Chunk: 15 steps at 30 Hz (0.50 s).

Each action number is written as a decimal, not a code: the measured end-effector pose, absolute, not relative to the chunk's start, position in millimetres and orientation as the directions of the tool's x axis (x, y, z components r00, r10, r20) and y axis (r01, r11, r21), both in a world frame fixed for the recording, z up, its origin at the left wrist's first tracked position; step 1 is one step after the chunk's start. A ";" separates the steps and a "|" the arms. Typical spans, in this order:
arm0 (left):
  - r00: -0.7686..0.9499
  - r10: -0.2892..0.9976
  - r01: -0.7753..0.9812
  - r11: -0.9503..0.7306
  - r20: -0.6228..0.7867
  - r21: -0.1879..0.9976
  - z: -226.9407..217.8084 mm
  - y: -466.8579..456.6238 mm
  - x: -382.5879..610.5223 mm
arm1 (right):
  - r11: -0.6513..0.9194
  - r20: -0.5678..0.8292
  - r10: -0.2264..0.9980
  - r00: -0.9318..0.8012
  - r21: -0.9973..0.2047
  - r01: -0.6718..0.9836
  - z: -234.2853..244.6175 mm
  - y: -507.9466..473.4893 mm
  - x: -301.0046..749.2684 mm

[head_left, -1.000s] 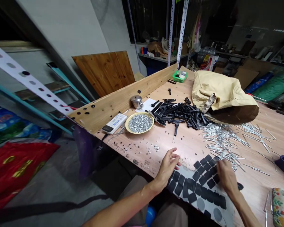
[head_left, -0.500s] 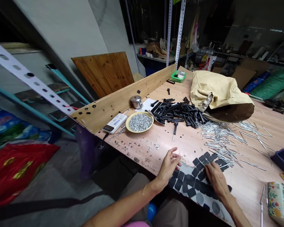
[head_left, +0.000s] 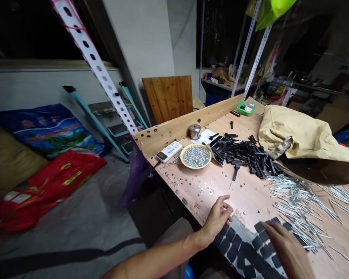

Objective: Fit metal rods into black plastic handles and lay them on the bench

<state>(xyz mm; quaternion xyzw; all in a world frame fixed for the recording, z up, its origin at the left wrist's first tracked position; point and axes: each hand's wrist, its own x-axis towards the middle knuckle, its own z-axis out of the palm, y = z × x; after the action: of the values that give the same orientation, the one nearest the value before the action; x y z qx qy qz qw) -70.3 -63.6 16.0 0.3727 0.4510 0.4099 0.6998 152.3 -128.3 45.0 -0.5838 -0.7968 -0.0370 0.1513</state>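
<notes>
Head view: the left hand [head_left: 216,221] lies open with fingers spread at the edge of a sheet of black rectangular pads [head_left: 247,250]. The right hand [head_left: 287,250], blurred, seems open and hides part of those pads, near scattered steel pins [head_left: 299,213]. Toward the upper middle, a heap of black plastic parts [head_left: 244,155] and a plate of washers [head_left: 196,156] lie on the wooden workbench [head_left: 250,201], left of a tan paper sack [head_left: 302,135].

Two hands [head_left: 216,221] [head_left: 287,252], one yellow dish [head_left: 196,166]

Dim room, soft light on the workbench [head_left: 244,201], right hand [head_left: 287,252] motion-blurred, edges bowed by distortion
</notes>
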 end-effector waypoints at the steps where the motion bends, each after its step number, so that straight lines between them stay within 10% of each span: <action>1: 0.253 0.913 -0.240 0.379 -0.320 0.894 15.9 -61.5 -73.2 | 0.384 0.301 0.879 -0.370 0.013 0.923 41.0 -96.0 135.5; 7: 0.209 0.943 -0.246 0.307 -0.259 0.919 10.7 -42.7 -96.5 | 0.581 0.268 0.679 -0.683 0.372 0.724 -1.6 26.0 77.9; 12: 0.126 0.985 -0.141 0.137 -0.120 0.980 0.8 -30.9 -104.5 | 0.654 0.286 0.618 -0.732 0.330 0.681 -4.0 46.8 81.6; 15: 0.017 0.980 0.043 -0.197 0.196 0.980 2.9 -25.1 -107.4 | 0.635 0.498 0.646 -0.578 0.071 0.770 17.0 32.2 73.9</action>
<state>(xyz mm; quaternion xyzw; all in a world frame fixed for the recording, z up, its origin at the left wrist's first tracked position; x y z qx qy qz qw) -107.4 -25.1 2.9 0.5611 0.4562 0.5325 0.4399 73.9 32.2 17.0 -0.4034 -0.8771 -0.1412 0.2191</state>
